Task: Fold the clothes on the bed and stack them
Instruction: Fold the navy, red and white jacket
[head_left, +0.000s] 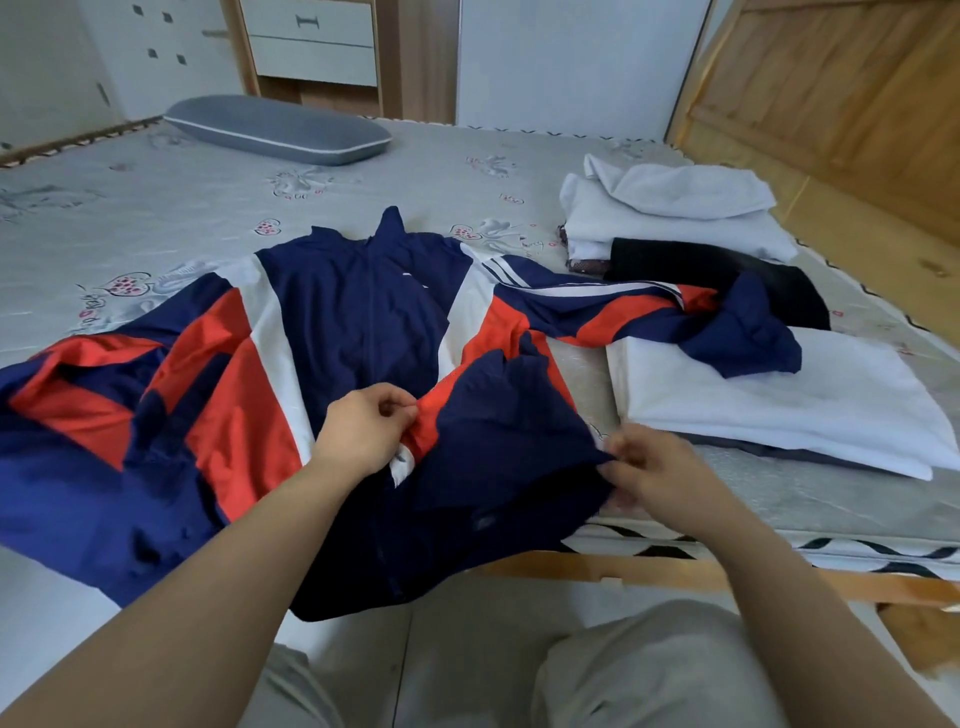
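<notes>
A navy, red and white zip-front track jacket lies spread front-up on the grey patterned bed, its hem hanging over the near edge. The left hand pinches the jacket's red fabric; the right hand pinches its navy hem. A folded white garment lies just right.

Both hands were on the navy-red-white jacket spread on the bed: left hand and right hand each pinched its hem, with folded white clothes beside it.
</notes>
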